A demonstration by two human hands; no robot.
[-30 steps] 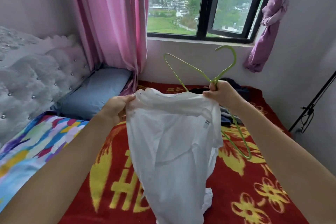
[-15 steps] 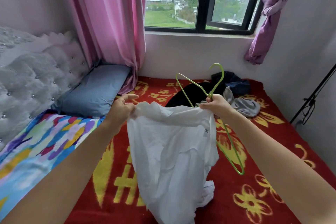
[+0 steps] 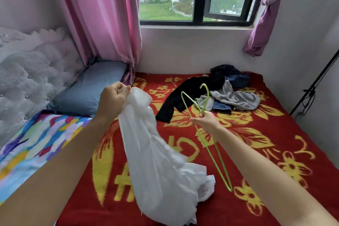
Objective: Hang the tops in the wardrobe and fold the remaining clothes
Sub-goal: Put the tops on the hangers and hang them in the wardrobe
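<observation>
While the white thin-fabric top (image 3: 159,161) hung bunched from the left hand (image 3: 113,101), which pinched it btwn thumb & fingers at an upper edge, its lower end lay crumpled on the red fleece blanket w/ yellow flowers (image 3: 275,143). The right hand (image 3: 207,121) was curled round the neck of the lime-green wire hanger (image 3: 213,161), just below the hook, w/ the frame tilted so one end pointed down toward the blanket. Hanger & top were apart, not touching. Step in hand, as I judged it: getting this top onto the hanger, not yet begun. Next move prob. needed the neck opening found & spread, since the cloth was gathered into one rope-like fall, then a hanger end fed in; w/ one hand per item that looked fiddly, & laying the top flat might have helped. Farther back near the wall sat a heap of dark & grey clothes (image 3: 229,95), a long black garment (image 3: 183,97) sprawling out of it, all unfolded. A blue-grey pillow (image 3: 91,86) lay by the tufted pale headboard (image 3: 36,71), a multicoloured quilt (image 3: 36,143) to the left, a pink curtain (image 3: 102,14) beside the black-framed window (image 3: 198,22). No wardrobe was in view. Nothing blocked the hands; only the trailing hem risked snagging.
</observation>
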